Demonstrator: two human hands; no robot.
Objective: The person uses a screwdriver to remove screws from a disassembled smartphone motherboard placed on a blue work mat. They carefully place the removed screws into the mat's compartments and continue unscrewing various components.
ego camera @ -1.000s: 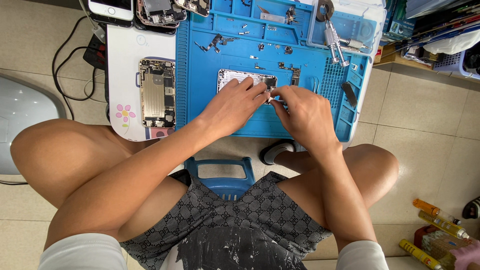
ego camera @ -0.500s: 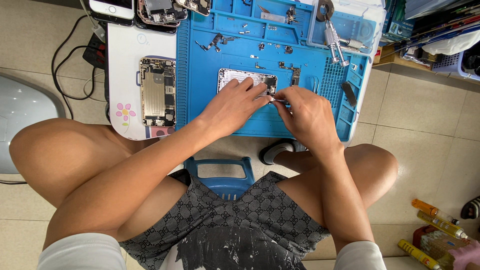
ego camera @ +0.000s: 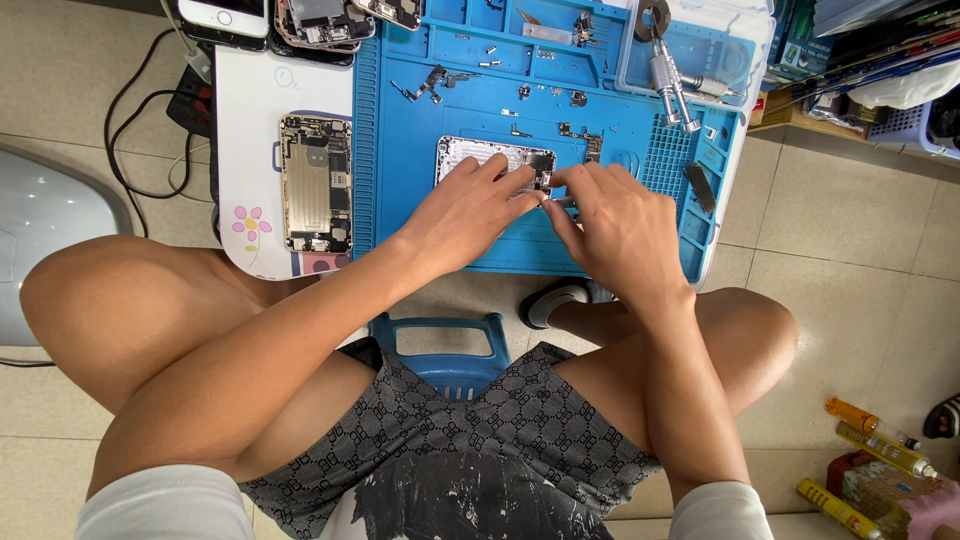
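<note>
While a person sits low on a blue stool [ego camera: 447, 345] above a tiled floor, an opened phone [ego camera: 492, 167] is worked on at the middle of a blue work mat [ego camera: 400, 190]. At far left, black cables [ego camera: 140, 120] are seen trailing across the tiles beside a white board [ego camera: 250, 150], on which a second opened phone [ego camera: 315, 183] is laid face down just left of the mat. The left hand [ego camera: 468, 210] is pressed onto the phone on the mat, fingers spread flat over its lower half to steady it. The right hand [ego camera: 620, 225] is pinched around a thin metal tool [ego camera: 560, 201], whose tip is held at the phone's right edge, touching the left fingertips. Small screws and parts [ego camera: 440, 80] are scattered along the mat's upper trays. Screwdrivers [ego camera: 668, 85] are laid in a clear tray at upper right, and yellow bottles [ego camera: 880, 440] are seen on the floor at lower right.
</note>
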